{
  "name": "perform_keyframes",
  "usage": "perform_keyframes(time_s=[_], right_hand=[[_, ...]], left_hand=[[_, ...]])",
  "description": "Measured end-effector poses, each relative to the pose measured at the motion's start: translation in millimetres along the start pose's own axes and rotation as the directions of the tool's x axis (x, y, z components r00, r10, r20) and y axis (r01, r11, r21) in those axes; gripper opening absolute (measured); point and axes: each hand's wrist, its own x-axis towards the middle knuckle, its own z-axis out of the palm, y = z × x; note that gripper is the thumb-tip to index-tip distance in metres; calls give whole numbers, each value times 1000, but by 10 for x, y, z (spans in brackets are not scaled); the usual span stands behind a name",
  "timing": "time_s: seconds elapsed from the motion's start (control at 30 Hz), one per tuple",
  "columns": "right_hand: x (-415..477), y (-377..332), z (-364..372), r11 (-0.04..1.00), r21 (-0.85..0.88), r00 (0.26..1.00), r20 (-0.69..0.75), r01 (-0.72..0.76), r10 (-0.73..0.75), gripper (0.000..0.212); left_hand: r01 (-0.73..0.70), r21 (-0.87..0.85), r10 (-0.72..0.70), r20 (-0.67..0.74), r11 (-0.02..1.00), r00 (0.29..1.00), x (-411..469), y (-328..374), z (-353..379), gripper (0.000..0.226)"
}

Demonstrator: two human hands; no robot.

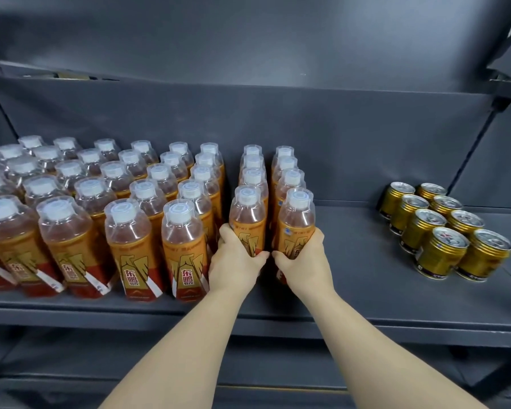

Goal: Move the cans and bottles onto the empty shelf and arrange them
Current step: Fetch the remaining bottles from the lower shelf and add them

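Left hand [235, 258] and right hand [303, 258] each grasp a front bottle [247, 219], probably to line up both rows on the shelf [366, 290].

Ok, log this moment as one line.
left hand grips left front bottle | right hand grips right front bottle | cans grouped at right

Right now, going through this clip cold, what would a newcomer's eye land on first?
A big block of orange bottles with clear caps fills the left half of the grey shelf. At the centre, the left hand and right hand each grip one of the front bottles of two rows standing slightly apart from that block. A small cluster of gold cans stands at the right.
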Motion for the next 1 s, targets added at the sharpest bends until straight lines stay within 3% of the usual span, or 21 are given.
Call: perform_keyframes(time_s=[1.0], right_hand=[[162,90,112,1000,1,999,-21,27,-27,62]], left_hand=[[-25,17,26,-59,1000,998,152,-68,205,87]])
